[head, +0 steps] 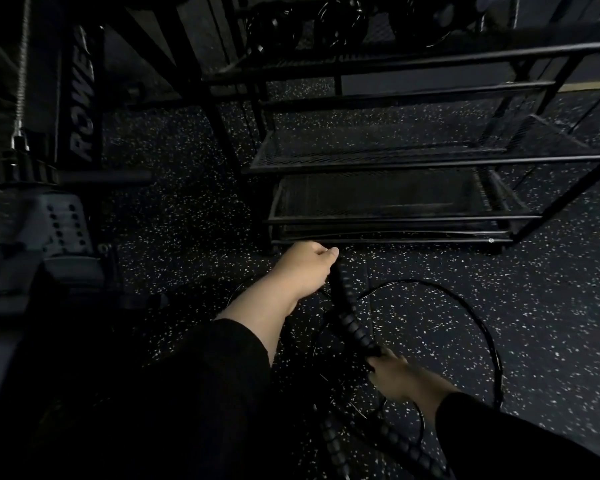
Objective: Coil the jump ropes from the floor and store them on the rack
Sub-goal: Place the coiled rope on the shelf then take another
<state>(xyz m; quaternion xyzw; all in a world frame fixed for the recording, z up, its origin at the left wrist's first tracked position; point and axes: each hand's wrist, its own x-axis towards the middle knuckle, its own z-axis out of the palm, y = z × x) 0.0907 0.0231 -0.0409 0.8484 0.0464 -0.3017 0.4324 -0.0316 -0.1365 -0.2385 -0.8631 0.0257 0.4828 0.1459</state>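
Gripping a black jump rope (347, 317) at both ends of its ribbed section, over the speckled floor (499, 323).
Left hand (303, 268) at centre frame and right hand (394, 375) lower right both curl their fingers round it; thin loops lie below the rack (395, 161).

text: "rowe", rest cut off | on: dark upright panel (82, 95), far left | white letters, running vertically

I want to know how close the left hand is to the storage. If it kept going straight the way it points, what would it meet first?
Probably the bottom rail of the black rack, just beyond the left hand, which grips the beaded jump rope. Depth is uncertain in this dim view.
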